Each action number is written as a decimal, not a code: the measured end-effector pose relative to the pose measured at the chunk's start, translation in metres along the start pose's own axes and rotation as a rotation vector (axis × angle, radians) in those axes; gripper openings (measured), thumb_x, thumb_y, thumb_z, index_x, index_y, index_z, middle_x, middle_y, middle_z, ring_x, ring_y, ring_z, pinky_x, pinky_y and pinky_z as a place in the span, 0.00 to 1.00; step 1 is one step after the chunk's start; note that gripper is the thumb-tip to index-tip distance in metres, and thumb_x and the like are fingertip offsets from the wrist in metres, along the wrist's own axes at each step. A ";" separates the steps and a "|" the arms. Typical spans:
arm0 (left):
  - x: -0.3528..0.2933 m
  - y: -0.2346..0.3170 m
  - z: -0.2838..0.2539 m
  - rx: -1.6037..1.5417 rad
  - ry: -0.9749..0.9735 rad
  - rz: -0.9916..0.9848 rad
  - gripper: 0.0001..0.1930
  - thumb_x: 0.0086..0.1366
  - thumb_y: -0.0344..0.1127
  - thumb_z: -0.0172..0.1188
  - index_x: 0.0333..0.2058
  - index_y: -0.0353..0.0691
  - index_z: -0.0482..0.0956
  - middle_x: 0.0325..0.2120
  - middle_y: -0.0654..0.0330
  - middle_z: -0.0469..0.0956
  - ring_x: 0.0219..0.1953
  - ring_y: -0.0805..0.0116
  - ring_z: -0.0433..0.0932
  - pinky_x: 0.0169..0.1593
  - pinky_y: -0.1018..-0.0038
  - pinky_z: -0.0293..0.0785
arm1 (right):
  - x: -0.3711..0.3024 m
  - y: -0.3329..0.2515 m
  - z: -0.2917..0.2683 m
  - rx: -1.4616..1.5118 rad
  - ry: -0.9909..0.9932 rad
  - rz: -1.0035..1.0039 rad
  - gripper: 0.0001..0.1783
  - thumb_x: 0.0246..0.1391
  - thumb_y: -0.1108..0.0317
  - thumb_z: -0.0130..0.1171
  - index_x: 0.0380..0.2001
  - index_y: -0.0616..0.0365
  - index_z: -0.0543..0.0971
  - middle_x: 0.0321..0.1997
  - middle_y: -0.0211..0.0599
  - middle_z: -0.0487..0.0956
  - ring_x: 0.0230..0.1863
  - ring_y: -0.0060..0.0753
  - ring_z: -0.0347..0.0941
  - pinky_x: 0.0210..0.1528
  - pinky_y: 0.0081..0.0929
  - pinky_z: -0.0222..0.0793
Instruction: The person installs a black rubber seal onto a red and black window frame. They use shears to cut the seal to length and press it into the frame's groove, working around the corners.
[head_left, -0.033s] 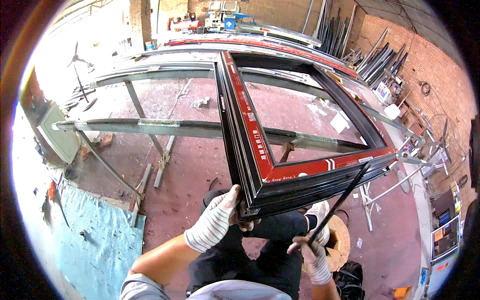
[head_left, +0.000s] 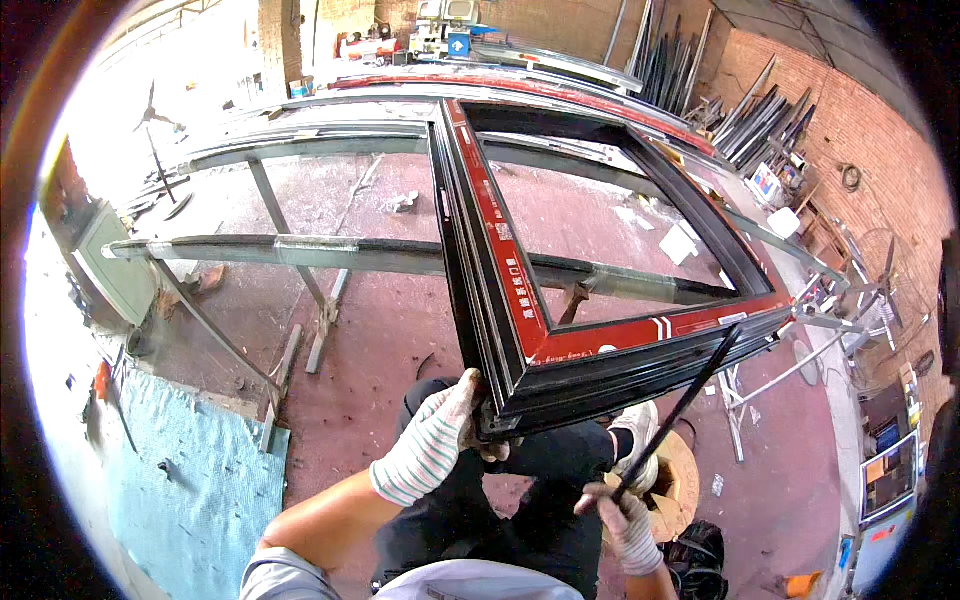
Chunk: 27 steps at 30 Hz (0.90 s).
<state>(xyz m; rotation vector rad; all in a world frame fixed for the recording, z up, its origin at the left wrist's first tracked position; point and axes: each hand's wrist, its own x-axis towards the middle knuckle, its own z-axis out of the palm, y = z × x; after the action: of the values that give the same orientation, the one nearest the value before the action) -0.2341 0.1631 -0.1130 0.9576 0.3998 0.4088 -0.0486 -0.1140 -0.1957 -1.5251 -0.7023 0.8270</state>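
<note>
both gloved hands closed: left hand [head_left: 432, 440] grips window frame [head_left: 520, 330] corner, right hand [head_left: 628, 520] black strip [head_left: 680, 405]

Gloved left hand [head_left: 437, 435], right hand [head_left: 628, 520], seemingly clenched

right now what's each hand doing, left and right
Left hand: closed on the near corner of the window frame.
Right hand: closed, holding a thin black strip.

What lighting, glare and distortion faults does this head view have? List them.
Head view: daylight blows out the upper left to white; the fisheye bends the window frame and metal rack toward a dark round rim; the gloved left hand at the frame's corner and the right hand holding the black strip stay fairly sharp; the right side sits dimmer.
</note>
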 end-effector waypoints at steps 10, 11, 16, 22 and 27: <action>-0.001 -0.087 0.013 -0.074 -0.355 -0.153 0.51 0.69 0.76 0.19 0.64 0.36 0.68 0.52 0.48 0.78 0.55 0.60 0.75 0.61 0.63 0.67 | -0.049 -0.066 -0.016 -0.379 -0.257 0.161 0.18 0.69 0.62 0.50 0.51 0.62 0.79 0.46 0.41 0.84 0.45 0.41 0.81 0.53 0.32 0.74; -0.007 -0.092 0.035 -0.127 -0.388 -0.039 0.48 0.71 0.74 0.21 0.63 0.36 0.69 0.54 0.50 0.76 0.58 0.62 0.72 0.64 0.64 0.65 | -0.049 -0.092 -0.007 -0.405 -0.287 0.117 0.18 0.69 0.61 0.47 0.49 0.60 0.81 0.45 0.42 0.85 0.43 0.46 0.82 0.52 0.33 0.75; -0.032 -0.065 0.078 0.076 -0.705 -0.035 0.23 0.77 0.46 0.50 0.61 0.34 0.71 0.57 0.54 0.73 0.62 0.64 0.69 0.67 0.69 0.63 | -0.048 -0.097 0.007 -0.049 -0.401 0.012 0.17 0.63 0.69 0.54 0.52 0.67 0.74 0.48 0.45 0.80 0.44 0.36 0.79 0.49 0.33 0.73; -0.036 -0.058 0.084 -0.033 -0.711 -0.181 0.16 0.77 0.43 0.50 0.47 0.35 0.76 0.40 0.62 0.82 0.48 0.74 0.78 0.53 0.75 0.73 | -0.055 0.029 -0.016 -0.393 -0.399 -0.188 0.19 0.55 0.71 0.66 0.48 0.60 0.71 0.48 0.41 0.76 0.51 0.37 0.76 0.56 0.37 0.69; -0.046 -0.014 0.081 0.024 -0.558 -0.168 0.21 0.74 0.51 0.55 0.45 0.34 0.78 0.35 0.62 0.81 0.40 0.73 0.78 0.47 0.75 0.74 | -0.051 0.050 -0.001 -0.427 -0.245 -0.124 0.11 0.61 0.64 0.60 0.41 0.60 0.81 0.38 0.41 0.82 0.41 0.42 0.80 0.47 0.40 0.74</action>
<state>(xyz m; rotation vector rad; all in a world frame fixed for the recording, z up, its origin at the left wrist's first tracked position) -0.2312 0.0763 -0.0767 1.0081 -0.0243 -0.0244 -0.0777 -0.1623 -0.2394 -1.7503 -1.2019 0.8104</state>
